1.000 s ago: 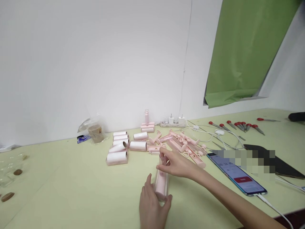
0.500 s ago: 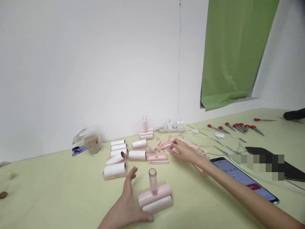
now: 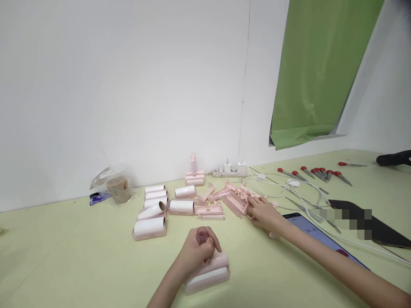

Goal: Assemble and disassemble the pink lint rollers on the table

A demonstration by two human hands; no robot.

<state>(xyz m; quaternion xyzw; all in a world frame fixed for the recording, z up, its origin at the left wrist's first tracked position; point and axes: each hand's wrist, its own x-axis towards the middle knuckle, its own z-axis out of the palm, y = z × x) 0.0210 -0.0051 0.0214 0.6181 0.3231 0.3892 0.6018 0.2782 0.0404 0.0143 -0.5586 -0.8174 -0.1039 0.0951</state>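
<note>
A pink lint roller (image 3: 208, 273) stands on the pale green table (image 3: 80, 256) in front of me, its hollow handle pointing up. My left hand (image 3: 195, 252) is wrapped around that handle. My right hand (image 3: 265, 214) reaches to the right of it and rests on a pile of pink plastic parts (image 3: 237, 197), fingers curled over the pieces; whether it grips one is unclear. White paper rolls (image 3: 154, 205) lie in a group to the left of the pile.
A phone (image 3: 308, 229) with a lit screen lies under my right forearm, cables beside it. Red-handled scissors (image 3: 314, 173) lie at the far right. A power strip (image 3: 229, 171) sits by the wall, a plastic bag with a cup (image 3: 115, 188) at the left.
My left hand moved from beside the roller's base up onto its handle and closed on it. My right hand shifted right and nearer along the pile of pink parts.
</note>
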